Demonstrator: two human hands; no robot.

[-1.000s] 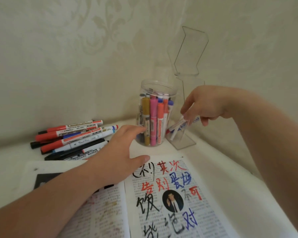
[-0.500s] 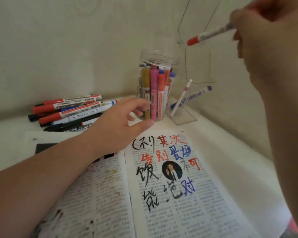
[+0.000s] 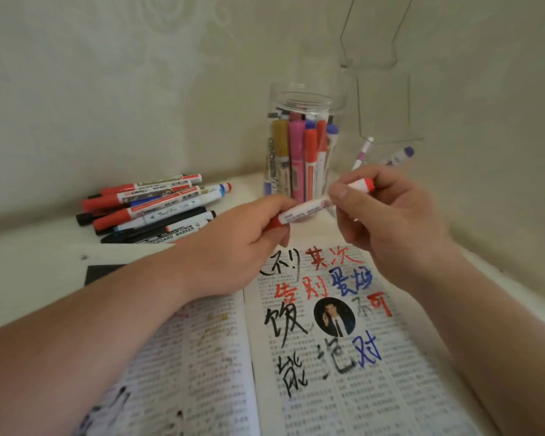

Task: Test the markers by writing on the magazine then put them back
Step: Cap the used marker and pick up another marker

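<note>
Left hand [image 3: 233, 247] and right hand [image 3: 394, 221] pinch one white marker [image 3: 306, 213] with red ends over the open printed magazine [image 3: 375, 388].
Behind, at the table's [image 3: 29, 262] far corner, one clear plastic jar [image 3: 299, 102] of markers; beside it two pens [image 3: 364, 151] in one clear acrylic stand [image 3: 387, 114].

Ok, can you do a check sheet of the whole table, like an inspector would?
Surface: white table, open magazine lying on it, right page covered in red, blue and black writing.
Job's things: red-ended marker held over the magazine; clear jar full of markers; marker pile left of the jar.
Clutter: clear stand right of the jar, two markers leaning by it.
Hands: left hand grips one red end, right hand pinches near the other.
Cables: nothing seen.
Surroundings: pale patterned wall.
</note>
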